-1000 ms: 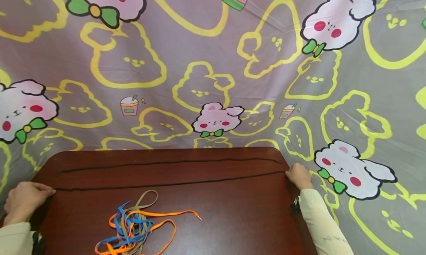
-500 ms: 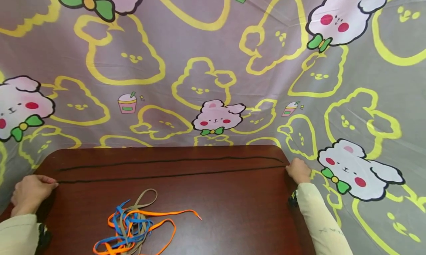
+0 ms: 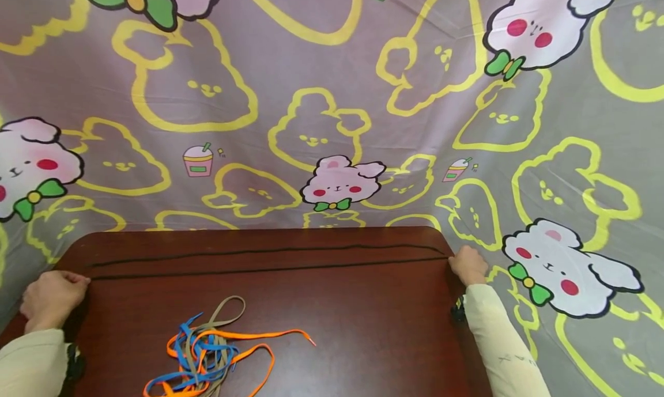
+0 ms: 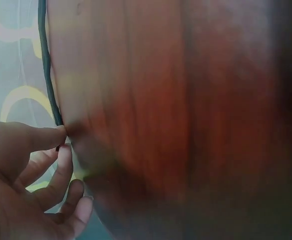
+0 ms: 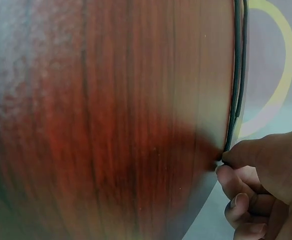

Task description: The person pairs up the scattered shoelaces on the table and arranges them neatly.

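Observation:
A dark shoelace (image 3: 270, 269) stretches nearly straight across the table, one end in each hand. At its left end, my left hand (image 3: 54, 299) pinches it between thumb and index finger; the left wrist view shows the lace (image 4: 47, 65) running up from those fingertips. My right hand (image 3: 468, 265) pinches the other end at the table's right edge. Just behind lies a second dark shoelace (image 3: 270, 251), roughly parallel and slightly wavy, with no hand on it. In the right wrist view the held lace (image 5: 235, 75) and the second lace (image 5: 243, 65) run side by side.
Blue, orange and tan flat laces (image 3: 202, 356) lie tangled at the front left of the brown table (image 3: 363, 328). A cartoon-printed cloth (image 3: 233, 126) hangs behind the table and along its right side.
Both hands have moved the held shoelace away from me, closer to the second dark one, the left hand travelling farther. The tangled laces stay where they were.

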### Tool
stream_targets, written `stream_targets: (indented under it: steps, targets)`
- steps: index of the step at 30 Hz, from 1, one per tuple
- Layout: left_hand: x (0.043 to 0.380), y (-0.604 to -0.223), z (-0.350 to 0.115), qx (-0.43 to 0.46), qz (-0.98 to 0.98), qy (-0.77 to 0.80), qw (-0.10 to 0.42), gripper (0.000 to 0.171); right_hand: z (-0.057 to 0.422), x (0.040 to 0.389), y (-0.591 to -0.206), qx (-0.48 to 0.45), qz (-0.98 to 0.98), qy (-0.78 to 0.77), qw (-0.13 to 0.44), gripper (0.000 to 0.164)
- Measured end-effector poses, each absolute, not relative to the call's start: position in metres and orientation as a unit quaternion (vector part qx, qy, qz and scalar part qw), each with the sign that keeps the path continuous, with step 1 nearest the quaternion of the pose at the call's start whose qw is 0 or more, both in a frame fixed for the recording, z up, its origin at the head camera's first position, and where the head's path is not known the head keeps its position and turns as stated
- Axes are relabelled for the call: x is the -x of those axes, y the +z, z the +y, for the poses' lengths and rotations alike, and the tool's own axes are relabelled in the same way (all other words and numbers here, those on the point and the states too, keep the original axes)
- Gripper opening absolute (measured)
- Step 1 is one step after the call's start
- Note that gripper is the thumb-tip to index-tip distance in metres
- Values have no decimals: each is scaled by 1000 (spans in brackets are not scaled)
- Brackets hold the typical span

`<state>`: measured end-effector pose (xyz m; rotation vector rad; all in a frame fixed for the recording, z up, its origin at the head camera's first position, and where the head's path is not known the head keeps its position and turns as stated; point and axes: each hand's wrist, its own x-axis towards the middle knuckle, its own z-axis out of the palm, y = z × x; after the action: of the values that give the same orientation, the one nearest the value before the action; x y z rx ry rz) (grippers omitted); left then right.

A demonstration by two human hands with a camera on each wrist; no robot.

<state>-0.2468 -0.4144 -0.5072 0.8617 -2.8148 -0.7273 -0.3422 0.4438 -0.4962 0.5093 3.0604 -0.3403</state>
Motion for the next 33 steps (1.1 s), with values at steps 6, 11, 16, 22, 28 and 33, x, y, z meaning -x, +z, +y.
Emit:
stream_targets:
  steps: [6, 11, 16, 22, 28, 33]
  targets:
    - [251, -506, -416, -295, -922, -245, 50, 27, 445, 346, -499, -165, 980, -113, 7, 42]
    - [253, -505, -416, -302, -922, -239, 36, 26, 444, 346, -500, -165, 980, -114, 11, 44]
    - [255, -504, -417, -303, -921, -242, 40, 26, 443, 346, -498, -167, 979, -117, 16, 44]
    - [257, -506, -418, -301, -919, -248, 54, 30, 443, 345, -496, -174, 977, -124, 19, 44]
    - [262, -510, -416, -331, -910, -243, 65, 34, 446, 344, -500, -176, 975, -131, 15, 41]
    - [265, -510, -414, -344, -902, -252, 73, 36, 447, 345, -502, -179, 975, -131, 20, 43]
